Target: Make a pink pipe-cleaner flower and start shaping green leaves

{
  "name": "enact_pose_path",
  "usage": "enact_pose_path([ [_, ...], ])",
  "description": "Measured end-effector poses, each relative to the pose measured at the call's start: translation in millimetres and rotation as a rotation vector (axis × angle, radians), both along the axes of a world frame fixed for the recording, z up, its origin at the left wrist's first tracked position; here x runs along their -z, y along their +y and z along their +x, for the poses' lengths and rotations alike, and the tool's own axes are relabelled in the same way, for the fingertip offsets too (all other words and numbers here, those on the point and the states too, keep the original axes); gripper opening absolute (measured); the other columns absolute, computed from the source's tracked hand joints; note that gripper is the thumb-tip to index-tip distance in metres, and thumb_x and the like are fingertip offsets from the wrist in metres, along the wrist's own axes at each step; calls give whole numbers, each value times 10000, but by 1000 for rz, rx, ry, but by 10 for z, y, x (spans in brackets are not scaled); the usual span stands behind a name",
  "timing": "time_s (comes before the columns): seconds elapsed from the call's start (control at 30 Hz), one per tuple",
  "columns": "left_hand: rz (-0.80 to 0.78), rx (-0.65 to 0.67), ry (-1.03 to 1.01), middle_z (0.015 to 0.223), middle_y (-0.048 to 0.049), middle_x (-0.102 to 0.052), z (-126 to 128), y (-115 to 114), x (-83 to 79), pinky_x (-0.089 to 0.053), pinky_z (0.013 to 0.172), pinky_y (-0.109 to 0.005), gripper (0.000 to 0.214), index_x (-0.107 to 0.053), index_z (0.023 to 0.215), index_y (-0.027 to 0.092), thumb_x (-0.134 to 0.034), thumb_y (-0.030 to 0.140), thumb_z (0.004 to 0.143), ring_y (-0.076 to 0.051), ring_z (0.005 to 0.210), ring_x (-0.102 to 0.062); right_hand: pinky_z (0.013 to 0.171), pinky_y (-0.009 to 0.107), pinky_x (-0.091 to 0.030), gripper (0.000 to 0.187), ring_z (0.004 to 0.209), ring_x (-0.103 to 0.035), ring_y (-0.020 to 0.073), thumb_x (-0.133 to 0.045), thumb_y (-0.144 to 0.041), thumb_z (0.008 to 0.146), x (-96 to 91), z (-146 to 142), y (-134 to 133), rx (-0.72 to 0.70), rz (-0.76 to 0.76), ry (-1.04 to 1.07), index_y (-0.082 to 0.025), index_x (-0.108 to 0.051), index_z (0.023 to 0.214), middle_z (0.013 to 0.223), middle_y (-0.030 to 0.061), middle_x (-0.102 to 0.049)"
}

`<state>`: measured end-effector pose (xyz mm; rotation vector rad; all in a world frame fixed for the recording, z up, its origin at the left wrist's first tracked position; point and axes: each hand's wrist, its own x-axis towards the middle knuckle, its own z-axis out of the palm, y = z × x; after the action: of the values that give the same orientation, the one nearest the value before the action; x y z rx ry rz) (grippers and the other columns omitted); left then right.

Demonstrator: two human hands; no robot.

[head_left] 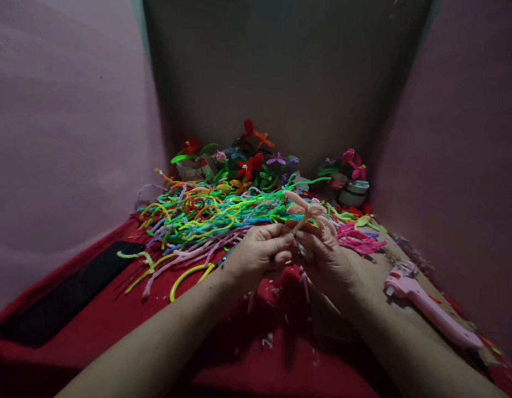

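Left hand (260,251) and right hand (328,260) meet at centre, low over the bench (115,331); fingers (281,239) of both are narrow, pinched on the stem of a peach flower (306,209); the flower head stands just above the fingertips, tilted a little left; which hand takes more of the stem I can't tell.

Just below the fingers, between the wrists, a red lump (281,284) on the red cloth; white scraps near it.

Beyond the left fingers and spreading left, a big pile (206,215) of mixed-colour pipe cleaners; a few yellow and pink strays lie left of the left hand.

Just right of the right fingers, pink pieces (359,240); further right and nearer the person, a pink glue gun (430,309), apart from the hand.

Well behind the fingers, against the wall, finished flowers (247,155); right of those, a jar (353,192) with a pink bloom.

Far left of the hands, a black strip (69,293) lying flat.
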<state>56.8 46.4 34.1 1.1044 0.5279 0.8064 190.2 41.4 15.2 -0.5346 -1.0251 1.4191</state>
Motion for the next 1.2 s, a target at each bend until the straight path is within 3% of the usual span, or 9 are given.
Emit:
enact_pose_path([
  [0.1,-23,52,5,477,98,-319,-4,8,3,-133,335,-136,172,-501,862,172,-535,328,799,-12,342,-144,462,213,-362,188,516,-425,87,-669,-208,662,7,12,3,36,-30,-14,-253,-649,844,677,-30,-591],
  [0.17,47,13,70,474,96,-321,6,-5,-10,-146,338,-146,184,-489,798,164,-510,347,810,-16,340,-161,498,220,-400,145,571,-481,103,-680,-199,643,10,15,3,73,-29,-11,-242,-650,778,695,-19,-611],
  [0.3,459,-247,356,531,53,-423,47,-53,-17,-274,414,-174,221,-491,660,147,-481,298,822,-45,435,-347,531,225,-428,130,643,-536,118,-675,-181,647,34,11,16,124,-47,16,-250,-638,751,769,-23,-640],
  [0.43,855,-441,575,663,23,-545,76,-68,62,-368,585,-204,125,-558,773,159,-474,231,830,-82,596,-469,533,237,-431,173,601,-527,108,-678,-187,647,51,9,29,123,-67,45,-260,-639,799,765,-26,-630],
  [0.53,948,-535,671,727,5,-599,83,-56,131,-376,593,-208,118,-557,880,168,-455,217,847,-91,615,-513,524,248,-425,164,587,-511,115,-682,-214,640,24,3,10,134,-44,37,-269,-638,788,725,-23,-612],
  [0.67,1036,-610,727,712,-5,-595,84,-50,165,-373,572,-209,136,-535,872,165,-412,221,871,-93,591,-519,487,224,-381,291,556,-466,99,-682,-209,640,13,2,-16,127,-34,18,-290,-628,915,703,-34,-597],
  [0.87,993,-603,709,648,17,-551,86,-64,137,-356,541,-203,160,-534,830,171,-394,233,877,-84,542,-475,429,193,-306,332,498,-362,62,-655,-195,682,67,10,-1,101,-23,8,-280,-616,1000,710,-45,-547],
  [1.0,862,-545,607,624,26,-519,82,-53,110,-352,541,-195,200,-561,796,165,-407,267,870,-79,550,-449,416,190,-280,403,486,-328,61,-644,-195,685,56,1,-2,130,-7,-55,-291,-586,1072,715,-46,-526],
  [1.2,654,-455,454,580,48,-437,61,-23,70,-310,478,-177,208,-548,734,151,-455,303,842,-58,507,-373,445,187,-273,347,502,-287,60,-625,-196,716,-34,-7,-47,92,65,-106,-273,-597,1054,685,-59,-497],
])
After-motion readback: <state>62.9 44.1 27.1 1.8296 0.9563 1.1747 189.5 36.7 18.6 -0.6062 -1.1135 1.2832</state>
